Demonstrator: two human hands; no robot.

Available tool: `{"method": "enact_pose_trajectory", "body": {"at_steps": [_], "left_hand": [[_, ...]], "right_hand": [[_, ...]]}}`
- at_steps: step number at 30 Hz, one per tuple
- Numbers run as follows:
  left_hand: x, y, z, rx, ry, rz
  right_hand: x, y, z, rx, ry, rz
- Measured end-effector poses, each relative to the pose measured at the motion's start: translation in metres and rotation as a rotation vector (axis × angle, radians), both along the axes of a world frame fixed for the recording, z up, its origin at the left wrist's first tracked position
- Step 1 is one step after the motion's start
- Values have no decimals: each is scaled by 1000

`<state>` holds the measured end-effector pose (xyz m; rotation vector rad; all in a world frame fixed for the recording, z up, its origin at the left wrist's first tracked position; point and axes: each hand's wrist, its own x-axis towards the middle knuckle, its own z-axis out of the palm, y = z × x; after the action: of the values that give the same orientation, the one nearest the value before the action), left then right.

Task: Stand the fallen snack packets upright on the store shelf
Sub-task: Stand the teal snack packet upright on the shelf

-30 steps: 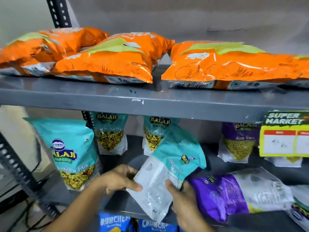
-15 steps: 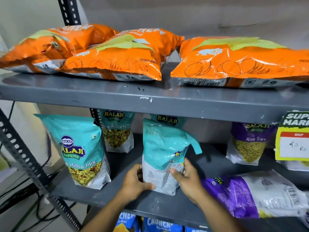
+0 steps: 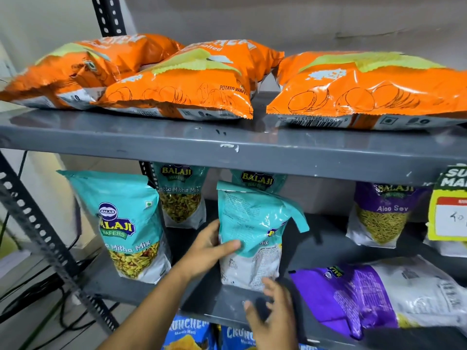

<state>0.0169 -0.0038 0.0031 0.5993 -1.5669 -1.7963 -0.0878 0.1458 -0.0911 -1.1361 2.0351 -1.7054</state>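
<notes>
A teal snack packet [image 3: 252, 231] stands upright on the middle shelf [image 3: 227, 301], its back facing me and its top corner folded over. My left hand [image 3: 209, 248] grips its left side, thumb across the front. My right hand [image 3: 273, 317] hovers just below and in front of the packet with fingers spread, holding nothing. A purple packet [image 3: 353, 296] lies flat on the same shelf to the right. Three orange wafer packets [image 3: 182, 82] lie flat on the upper shelf [image 3: 227, 150].
Other teal packets [image 3: 126, 223] and a purple Aloo Sev packet [image 3: 381, 215] stand upright on the middle shelf. A yellow price tag [image 3: 449, 210] hangs at the right edge. Blue packets [image 3: 189, 332] sit on the shelf below. A slotted metal upright [image 3: 38, 228] runs diagonally at left.
The teal packet went from tilted in both hands to standing upright on the shelf. My right hand has let go and drawn back toward me; my left hand still holds it.
</notes>
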Motion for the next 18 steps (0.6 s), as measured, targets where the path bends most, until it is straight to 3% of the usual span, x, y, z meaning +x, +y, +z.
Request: {"method": "enact_pose_trajectory", "body": {"at_steps": [2, 4, 7, 10, 11, 12, 14, 15, 16, 18], "left_hand": [[-5, 6, 4, -51, -51, 75], [-6, 13, 5, -140, -153, 215], [0, 34, 12, -404, -470, 469], [0, 70, 24, -686, -802, 479], [-1, 81, 28, -735, -884, 453], [-2, 90, 30, -759, -948, 420], [-4, 104, 33, -768, -1057, 342], [-4, 110, 34, -778, -1096, 302], [-2, 114, 36, -811, -1089, 285], [4, 115, 38, -852, -872, 346]], "right_hand": [[11, -1, -7, 78, 111, 96], [12, -5, -1, 128, 104, 162], [6, -14, 3, 213, 118, 262], [-3, -20, 9, 232, 181, 271], [-7, -24, 4, 209, 284, 305], [-15, -29, 1, 87, 263, 247], [-13, -35, -9, -157, -232, 358], [-14, -36, -10, -240, -288, 482], [-16, -38, -3, -187, -221, 490], [-27, -48, 7, -94, -46, 412]]}}
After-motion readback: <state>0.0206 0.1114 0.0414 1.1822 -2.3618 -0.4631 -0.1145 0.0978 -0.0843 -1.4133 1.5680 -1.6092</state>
